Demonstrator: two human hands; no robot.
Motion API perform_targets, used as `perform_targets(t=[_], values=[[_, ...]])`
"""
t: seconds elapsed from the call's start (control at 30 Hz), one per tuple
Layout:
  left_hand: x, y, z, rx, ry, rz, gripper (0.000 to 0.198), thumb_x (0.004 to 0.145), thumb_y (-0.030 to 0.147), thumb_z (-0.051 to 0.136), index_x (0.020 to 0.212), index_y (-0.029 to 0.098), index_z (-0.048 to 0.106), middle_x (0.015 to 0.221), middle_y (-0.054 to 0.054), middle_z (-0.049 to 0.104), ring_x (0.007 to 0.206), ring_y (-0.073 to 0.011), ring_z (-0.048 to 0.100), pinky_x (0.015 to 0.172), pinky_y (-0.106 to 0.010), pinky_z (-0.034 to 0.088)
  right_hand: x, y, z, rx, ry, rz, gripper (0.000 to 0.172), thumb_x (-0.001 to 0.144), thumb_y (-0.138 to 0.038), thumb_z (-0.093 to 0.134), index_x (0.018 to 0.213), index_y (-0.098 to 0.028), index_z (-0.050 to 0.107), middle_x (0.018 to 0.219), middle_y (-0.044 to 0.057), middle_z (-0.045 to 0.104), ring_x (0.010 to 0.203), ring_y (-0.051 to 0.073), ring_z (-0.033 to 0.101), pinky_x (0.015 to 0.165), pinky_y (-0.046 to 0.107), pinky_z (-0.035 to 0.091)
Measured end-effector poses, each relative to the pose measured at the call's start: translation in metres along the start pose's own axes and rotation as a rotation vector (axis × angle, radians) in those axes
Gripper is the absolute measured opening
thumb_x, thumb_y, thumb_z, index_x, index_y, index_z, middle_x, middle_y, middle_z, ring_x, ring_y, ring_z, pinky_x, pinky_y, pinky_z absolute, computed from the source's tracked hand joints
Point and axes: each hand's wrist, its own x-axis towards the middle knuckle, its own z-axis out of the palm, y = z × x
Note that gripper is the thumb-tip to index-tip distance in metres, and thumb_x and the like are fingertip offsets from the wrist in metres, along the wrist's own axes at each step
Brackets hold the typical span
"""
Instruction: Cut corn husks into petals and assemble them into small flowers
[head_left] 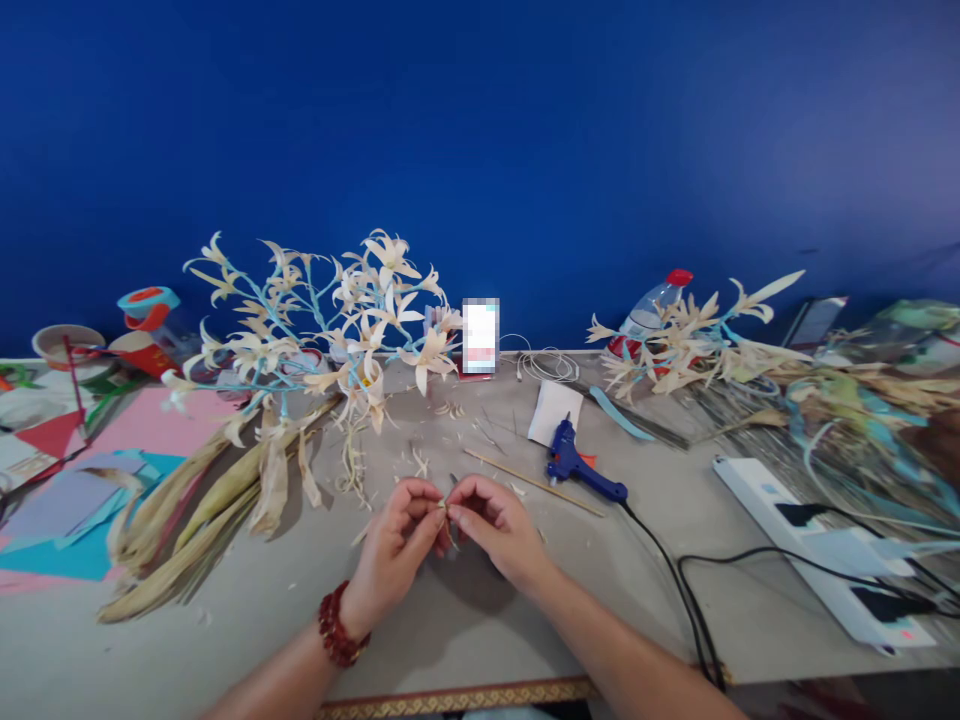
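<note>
My left hand (401,545), with a dark red bead bracelet (343,625) at the wrist, and my right hand (501,530) meet low over the middle of the table. Thumb and fingers of both are closed in a pinch on a small pale husk piece (442,506), mostly hidden by the fingertips. Pale scraps and curled strips lie just beyond the hands. A thin wooden stick (534,482) rests beyond my right hand. To its right, a blue glue gun (577,462) lies with its nozzle end by a white pad (553,411).
Handmade pale flowers on light-blue stems (315,320) stand back left, more (697,340) back right. Dried corn husks (217,490) and coloured paper (75,515) cover the left. A power strip (817,550) sits right, its black cords crossing the table. A phone (480,338) stands against the wall.
</note>
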Motion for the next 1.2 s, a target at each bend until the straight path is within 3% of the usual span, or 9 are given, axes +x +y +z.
perform_targets(t=[0.17,0.4,0.53,0.7,0.87,1.0,1.2], values=[[0.000,0.001,-0.001,0.004,0.007,-0.005,0.013,0.092,0.030,0.052,0.097,0.019,0.049,0.071,0.002,0.062,0.061,-0.0106,0.058,0.059,-0.023,0.049,0.000,0.001,0.000,0.029,-0.039,-0.026,0.024,0.078,-0.040,0.068,0.078,-0.018,0.059,0.065,-0.002,0.055,0.056,0.010,0.049,0.055,0.023,0.038],[0.000,-0.003,-0.002,0.021,-0.017,0.028,0.015,0.092,0.028,0.053,0.104,0.020,0.050,0.075,0.001,0.063,0.065,-0.0117,0.061,0.062,-0.025,0.052,0.000,0.004,-0.004,-0.153,-0.005,-0.074,0.021,0.083,-0.037,0.062,0.075,-0.017,0.060,0.065,-0.002,0.053,0.059,0.011,0.049,0.056,0.023,0.038],[0.000,-0.006,-0.002,0.031,-0.016,0.063,0.013,0.091,0.026,0.054,0.102,0.020,0.052,0.076,0.001,0.062,0.064,-0.0113,0.061,0.062,-0.025,0.052,0.002,0.005,-0.005,-0.090,-0.034,-0.043,0.024,0.082,-0.039,0.062,0.072,-0.018,0.057,0.061,-0.003,0.052,0.055,0.010,0.047,0.053,0.022,0.036],[0.000,-0.004,-0.002,-0.009,-0.013,0.010,0.009,0.090,0.028,0.055,0.092,0.019,0.052,0.071,0.002,0.061,0.061,-0.0111,0.060,0.059,-0.024,0.051,0.002,0.003,-0.004,-0.098,-0.036,-0.045,0.020,0.083,-0.034,0.061,0.072,-0.017,0.057,0.059,-0.003,0.052,0.054,0.010,0.048,0.053,0.022,0.037],[0.003,0.002,-0.001,-0.101,-0.002,-0.054,0.014,0.088,0.031,0.059,0.086,0.019,0.053,0.066,0.003,0.059,0.058,-0.0103,0.058,0.057,-0.022,0.049,-0.003,-0.004,-0.003,-0.379,0.038,-0.288,0.006,0.084,-0.023,0.057,0.081,-0.019,0.060,0.072,0.001,0.058,0.064,0.013,0.054,0.059,0.024,0.042],[0.007,0.005,0.000,-0.230,0.005,-0.100,0.018,0.082,0.032,0.067,0.082,0.017,0.056,0.069,0.003,0.058,0.056,-0.0086,0.055,0.055,-0.021,0.047,-0.004,-0.010,-0.005,-0.530,-0.018,-0.529,0.007,0.085,-0.017,0.056,0.086,-0.020,0.062,0.079,0.003,0.062,0.074,0.016,0.057,0.071,0.028,0.045],[0.007,0.009,-0.003,-0.405,-0.051,-0.222,0.017,0.085,0.032,0.063,0.081,0.016,0.058,0.063,0.000,0.061,0.058,-0.0104,0.055,0.055,-0.020,0.043,-0.001,-0.009,-0.008,-0.549,-0.024,-0.516,0.008,0.087,-0.019,0.055,0.091,-0.021,0.062,0.080,0.003,0.063,0.076,0.016,0.059,0.069,0.027,0.046]])
